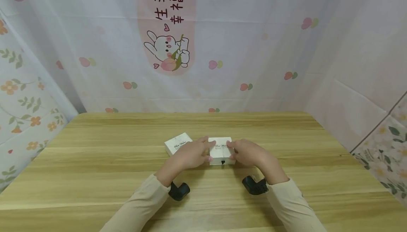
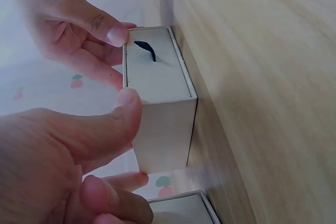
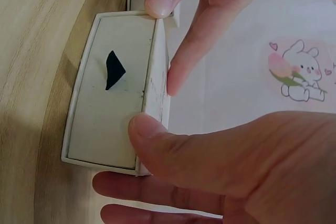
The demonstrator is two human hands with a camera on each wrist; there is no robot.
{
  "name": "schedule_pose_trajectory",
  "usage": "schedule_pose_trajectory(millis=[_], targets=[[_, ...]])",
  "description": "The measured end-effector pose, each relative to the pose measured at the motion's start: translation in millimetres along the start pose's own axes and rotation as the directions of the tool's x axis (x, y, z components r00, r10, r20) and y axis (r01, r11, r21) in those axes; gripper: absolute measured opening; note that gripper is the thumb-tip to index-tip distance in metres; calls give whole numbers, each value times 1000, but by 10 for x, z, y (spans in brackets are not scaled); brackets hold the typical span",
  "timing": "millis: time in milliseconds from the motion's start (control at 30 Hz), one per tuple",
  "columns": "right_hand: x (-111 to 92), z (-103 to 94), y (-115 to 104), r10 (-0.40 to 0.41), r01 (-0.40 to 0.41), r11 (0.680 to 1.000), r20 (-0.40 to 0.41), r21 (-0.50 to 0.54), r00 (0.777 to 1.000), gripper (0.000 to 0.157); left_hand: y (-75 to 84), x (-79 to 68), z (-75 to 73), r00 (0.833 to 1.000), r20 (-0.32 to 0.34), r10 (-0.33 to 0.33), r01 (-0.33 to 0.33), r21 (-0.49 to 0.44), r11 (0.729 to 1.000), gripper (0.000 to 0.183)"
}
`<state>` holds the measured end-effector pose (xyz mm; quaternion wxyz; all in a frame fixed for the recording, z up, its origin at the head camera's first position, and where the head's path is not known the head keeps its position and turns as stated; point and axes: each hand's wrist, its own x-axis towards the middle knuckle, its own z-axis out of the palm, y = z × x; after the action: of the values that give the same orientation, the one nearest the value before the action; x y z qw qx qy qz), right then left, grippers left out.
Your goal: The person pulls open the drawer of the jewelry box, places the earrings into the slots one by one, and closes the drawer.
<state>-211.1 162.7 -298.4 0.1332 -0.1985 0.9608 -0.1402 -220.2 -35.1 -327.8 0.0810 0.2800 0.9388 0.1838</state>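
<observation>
A small white drawer box (image 1: pixel 220 151) printed with "Best Wishes" sits on the wooden table between both hands. From its front panel (image 3: pixel 113 124) sticks a black ribbon tab (image 3: pixel 115 71). My left hand (image 1: pixel 194 154) holds the box's left side, its thumb (image 2: pixel 126 111) at the front edge. On the opposite side my right hand (image 1: pixel 251 152) grips it, with the thumb (image 3: pixel 148 129) at the top front edge and fingers along the side. A second white box (image 1: pixel 178 143) of the same kind lies turned at an angle, just beyond the left hand.
The wooden table (image 1: pixel 111 175) reaches back to a white curtain (image 1: pixel 248 48) with printed fruit and a rabbit. Floral cloth (image 1: pixel 19 94) hangs on the left, another (image 1: pixel 391 154) on the right. Black wrist mounts (image 1: pixel 179 191) sit beneath both wrists.
</observation>
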Motion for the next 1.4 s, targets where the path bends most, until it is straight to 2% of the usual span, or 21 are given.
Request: schedule_pose_trajectory(millis=[567,833,1233,1400], targets=[[55,31,25,37,-38,999,-25,-28,999,48,7,9,30,998,-50,-47,45,-27,999,54],[58,42,32,53,-54,998,-19,-41,998,49,-7,12,47,997,-65,-35,33,-29,999,53],[59,43,26,35,-37,998,-32,-60,999,41,-17,15,51,997,-62,-41,39,-33,999,54],[59,39,13,23,-26,997,-51,-71,998,43,-15,13,37,998,-58,-34,32,-45,999,53]])
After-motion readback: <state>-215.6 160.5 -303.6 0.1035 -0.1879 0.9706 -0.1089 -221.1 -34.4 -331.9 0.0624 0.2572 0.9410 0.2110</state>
